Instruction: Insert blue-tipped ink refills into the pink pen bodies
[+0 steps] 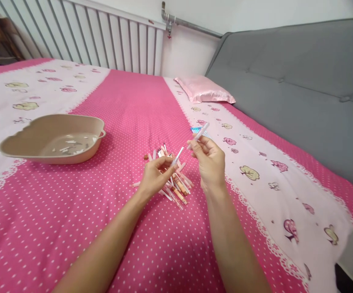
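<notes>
My left hand (155,175) hovers over a pile of small pink and orange tubes (176,183) on the pink dotted bedspread (134,114). Its fingers pinch a thin white stick (178,155) that points up and to the right. My right hand (209,159) is raised just right of the pile, closed on a clear tube (201,132) that sticks up past the fingertips. The two hands are a short gap apart, and the stick's tip is near the tube's lower end.
A beige scalloped basin (18,140) holding a few small white bits sits to the left on the bed. A pink pillow (205,89) lies at the far end. A grey padded headboard (301,89) runs along the right. Behind is a white radiator (103,38). Something blue (195,129) lies behind the right hand.
</notes>
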A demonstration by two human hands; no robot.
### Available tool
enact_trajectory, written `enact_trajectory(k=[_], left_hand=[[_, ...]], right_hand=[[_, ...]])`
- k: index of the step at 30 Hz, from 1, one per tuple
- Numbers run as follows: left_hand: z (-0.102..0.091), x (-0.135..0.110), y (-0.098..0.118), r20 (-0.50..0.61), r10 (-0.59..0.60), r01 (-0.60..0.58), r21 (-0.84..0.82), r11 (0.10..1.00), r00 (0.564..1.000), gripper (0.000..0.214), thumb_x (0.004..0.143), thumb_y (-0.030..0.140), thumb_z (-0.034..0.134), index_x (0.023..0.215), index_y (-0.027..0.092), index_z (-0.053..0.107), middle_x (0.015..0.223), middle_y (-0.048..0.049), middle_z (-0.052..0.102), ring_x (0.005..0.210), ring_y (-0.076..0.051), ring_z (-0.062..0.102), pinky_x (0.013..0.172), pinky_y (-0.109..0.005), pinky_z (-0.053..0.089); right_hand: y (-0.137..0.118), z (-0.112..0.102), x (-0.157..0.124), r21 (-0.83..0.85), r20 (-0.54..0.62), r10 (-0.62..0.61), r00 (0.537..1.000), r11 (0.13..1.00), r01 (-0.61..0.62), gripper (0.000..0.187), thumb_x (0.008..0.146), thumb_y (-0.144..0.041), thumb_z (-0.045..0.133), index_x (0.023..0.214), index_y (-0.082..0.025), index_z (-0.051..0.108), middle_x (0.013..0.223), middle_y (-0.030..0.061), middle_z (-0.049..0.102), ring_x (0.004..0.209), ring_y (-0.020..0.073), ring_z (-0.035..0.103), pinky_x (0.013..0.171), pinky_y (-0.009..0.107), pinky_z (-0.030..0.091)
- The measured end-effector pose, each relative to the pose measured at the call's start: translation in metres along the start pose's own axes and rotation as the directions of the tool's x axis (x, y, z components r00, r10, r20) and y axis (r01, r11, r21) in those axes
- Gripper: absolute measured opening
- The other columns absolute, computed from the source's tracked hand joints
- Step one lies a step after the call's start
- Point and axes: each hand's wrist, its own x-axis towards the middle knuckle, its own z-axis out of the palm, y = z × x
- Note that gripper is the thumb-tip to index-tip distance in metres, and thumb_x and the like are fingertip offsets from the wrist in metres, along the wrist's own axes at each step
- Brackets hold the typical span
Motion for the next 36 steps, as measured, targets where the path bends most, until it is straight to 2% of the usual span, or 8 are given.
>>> enact_trajectory(k=[5,14,22,36], left_hand=[[-0.002,0.001,0.001,-0.005,-0.027,0.027,-0.037,0.999,1.0,0.03,0.073,0.036,0.065,0.087,0.01,0.064,0.074,-0.0059,0.066,0.061,-0.013,0.06,0.057,-0.025,0.05],[-0.003,0.0,0.003,0.039,0.0,-0.001,0.024,1.0,0.999,0.028,0.075,0.036,0.063,0.085,0.01,0.065,0.074,-0.0051,0.065,0.058,-0.01,0.054,0.054,-0.021,0.044],[-0.003,-0.001,0.0,0.061,0.016,-0.019,0.039,0.999,0.998,0.027,0.076,0.036,0.061,0.085,0.012,0.065,0.073,-0.004,0.064,0.058,-0.009,0.052,0.054,-0.02,0.042],[-0.002,-0.002,0.004,0.066,0.05,-0.051,0.011,0.999,0.997,0.025,0.075,0.036,0.062,0.081,0.012,0.066,0.074,-0.0042,0.064,0.059,-0.009,0.053,0.055,-0.02,0.044]], right_hand=[[-0.005,0.0,-0.001,-0.01,-0.002,-0.008,1.0,1.0,0.008,0.028,0.076,-0.031,0.062,0.1,-0.017,0.062,0.089,0.0046,0.067,0.082,0.014,0.062,0.072,0.028,0.05],[-0.013,-0.004,-0.001,-0.018,-0.015,-0.007,1.0,1.0,0.007,0.026,0.076,-0.029,0.062,0.099,-0.018,0.062,0.091,0.0045,0.067,0.083,0.0134,0.061,0.072,0.028,0.051],[-0.011,-0.004,-0.002,-0.052,0.048,-0.064,0.997,0.996,0.066,0.019,0.079,-0.025,0.06,0.095,-0.018,0.064,0.087,0.0021,0.066,0.08,0.012,0.061,0.071,0.027,0.05],[-0.006,-0.001,-0.003,-0.077,0.079,-0.047,0.996,0.996,0.053,0.022,0.079,-0.028,0.059,0.098,-0.018,0.063,0.092,0.0034,0.066,0.08,0.013,0.06,0.071,0.028,0.049]])
